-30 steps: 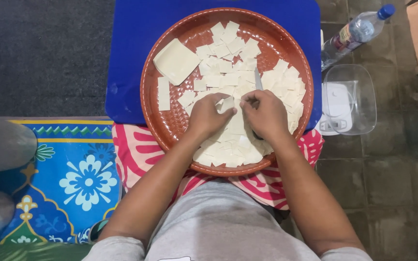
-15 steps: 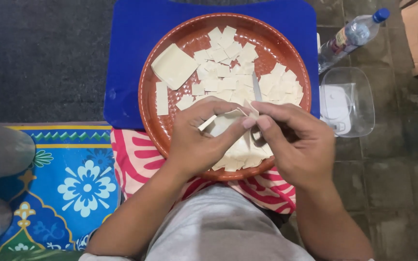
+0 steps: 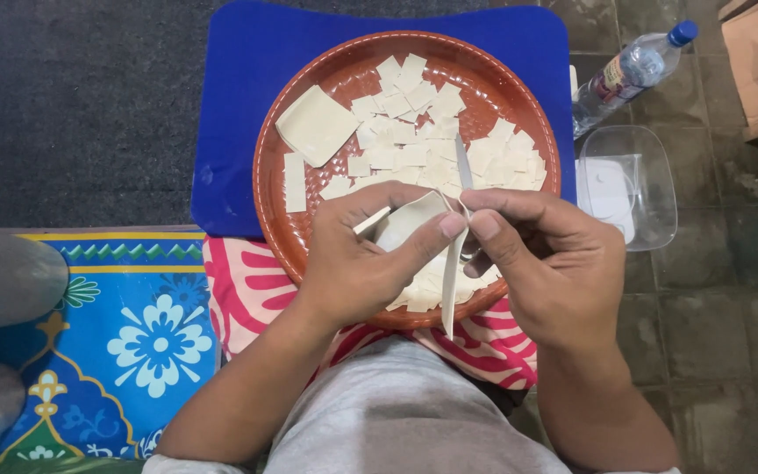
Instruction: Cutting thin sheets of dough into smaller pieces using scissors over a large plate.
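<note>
- Blue mat [image 3: 247, 114] spread on the floor, with a round brown tray [image 3: 284, 230] sitting on it, heaped with pale cut dough squares [image 3: 414, 132].
- Clear lidded box [image 3: 638, 189] and a plastic bottle [image 3: 629, 70] just right of the tray.
- Left hand [image 3: 357, 259] is curled around a curved dough piece [image 3: 410, 219], thumb pressed up against the right one.
- Right hand [image 3: 554, 263] pinches a thin dough strip [image 3: 449, 281] between thumb and forefinger; the strip hangs straight down toward the body, long axis vertical in view, right between both hands.
- A slim blade [image 3: 463, 162] lies above the fingers; its handle is hidden, and how strip and curved piece join is hard to tell.
</note>
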